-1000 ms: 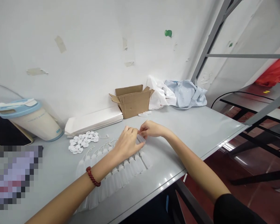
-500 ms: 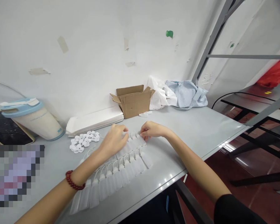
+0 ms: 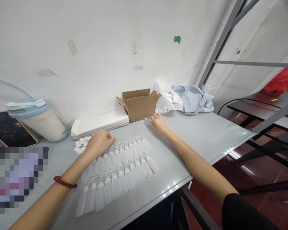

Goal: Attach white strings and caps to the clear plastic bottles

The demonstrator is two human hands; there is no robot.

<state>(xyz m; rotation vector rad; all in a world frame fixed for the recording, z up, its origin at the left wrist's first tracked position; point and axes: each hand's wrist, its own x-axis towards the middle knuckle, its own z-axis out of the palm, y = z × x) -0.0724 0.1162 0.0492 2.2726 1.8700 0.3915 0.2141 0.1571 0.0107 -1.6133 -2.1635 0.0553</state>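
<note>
My right hand (image 3: 159,124) reaches to the foot of the cardboard box, its fingers closed at a small whitish plastic piece (image 3: 147,119). Loosely curled, with the thumb a little apart, my left hand (image 3: 101,142) hovers beside the small white ring-like pieces (image 3: 80,145) and partly covers them. I see nothing in it, though its palm side is hidden. Below the hands, small translucent squeeze bottles with thin curved tips lie in two rows, a back row (image 3: 124,154) and a front row (image 3: 115,185).
The open cardboard box (image 3: 142,108) stands against the wall, beside a stack of white sheets or envelopes (image 3: 100,123). A white plastic bag (image 3: 166,100) and light-blue cloth (image 3: 192,99) lie rightward. A lidded cup (image 3: 46,123) and a dark-screened device (image 3: 12,129) stand left.
My right hand has left the back row of bottles and moved up to the plastic piece by the box. My left hand has shifted left, towards the white ring-like pieces.
</note>
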